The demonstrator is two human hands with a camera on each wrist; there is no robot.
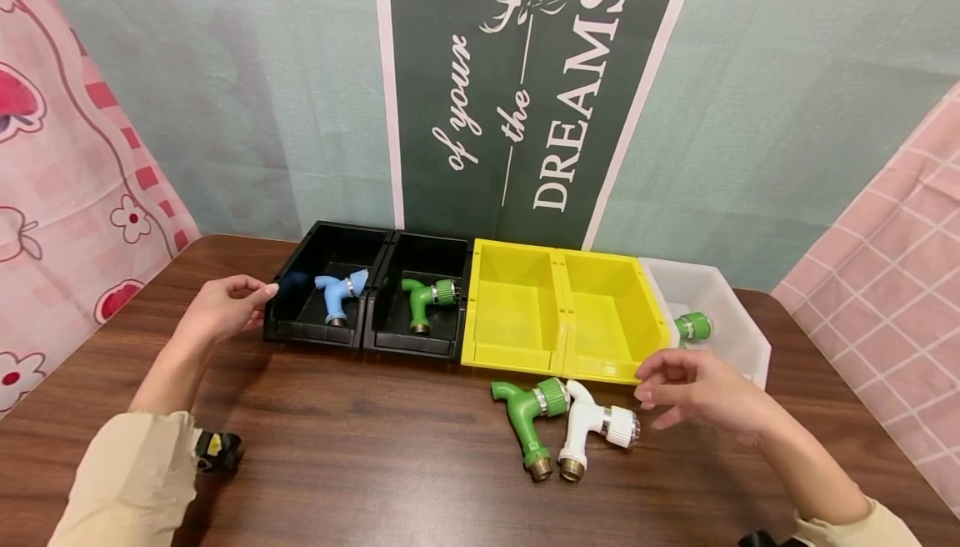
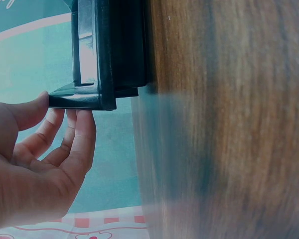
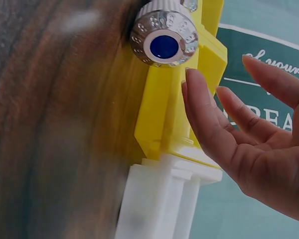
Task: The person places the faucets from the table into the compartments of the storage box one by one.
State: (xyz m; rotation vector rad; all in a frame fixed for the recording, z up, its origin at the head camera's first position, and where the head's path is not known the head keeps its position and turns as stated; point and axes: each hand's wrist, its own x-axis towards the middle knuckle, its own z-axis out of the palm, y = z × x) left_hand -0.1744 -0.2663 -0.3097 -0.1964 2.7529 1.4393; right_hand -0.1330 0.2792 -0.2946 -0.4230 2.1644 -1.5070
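My left hand (image 1: 228, 309) grips the outer rim of the leftmost black bin (image 1: 281, 326), thumb on the edge and fingertips against the side wall. In that bin lies a blue tap (image 1: 337, 293); the second black bin (image 1: 408, 348) holds a green tap (image 1: 423, 301). My right hand (image 1: 701, 388) hovers with fingers loosely bent, holding nothing, in front of the right yellow bin (image 1: 600, 313) and the white bin (image 1: 738, 338). Left of it, a white tap (image 1: 588, 426) lies on the table beside another green tap (image 1: 528, 418).
The bins stand in a row along the back of the wooden table (image 1: 337, 447). Left of centre in that row is another yellow bin (image 1: 517, 305). A green-handled tap (image 1: 693, 326) lies inside the white bin. Cloth hangs behind and at both sides.
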